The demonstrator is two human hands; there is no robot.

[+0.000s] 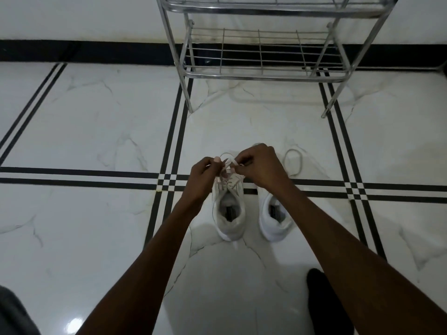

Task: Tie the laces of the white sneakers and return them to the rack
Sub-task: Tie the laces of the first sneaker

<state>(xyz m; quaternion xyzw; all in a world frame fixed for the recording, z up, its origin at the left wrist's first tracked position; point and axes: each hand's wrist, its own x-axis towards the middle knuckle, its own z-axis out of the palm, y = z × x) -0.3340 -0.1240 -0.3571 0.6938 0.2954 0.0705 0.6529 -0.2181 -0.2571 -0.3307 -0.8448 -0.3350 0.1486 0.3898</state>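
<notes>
Two white sneakers stand side by side on the marble floor, toes pointing away from me. Over the left sneaker (229,213) both hands work its lace (228,160). My left hand (205,174) pinches one strand and my right hand (260,165) pinches the other, with a loop standing up between them. The right sneaker (274,216) sits beside it, its front hidden under my right wrist. Its loose lace (293,163) lies in a loop on the floor.
A metal shoe rack (261,73) with wire shelves stands against the wall just beyond the sneakers, its lower shelf bare. A dark foot or sock (324,301) rests on the floor at lower right. White tiles with black stripes spread all around.
</notes>
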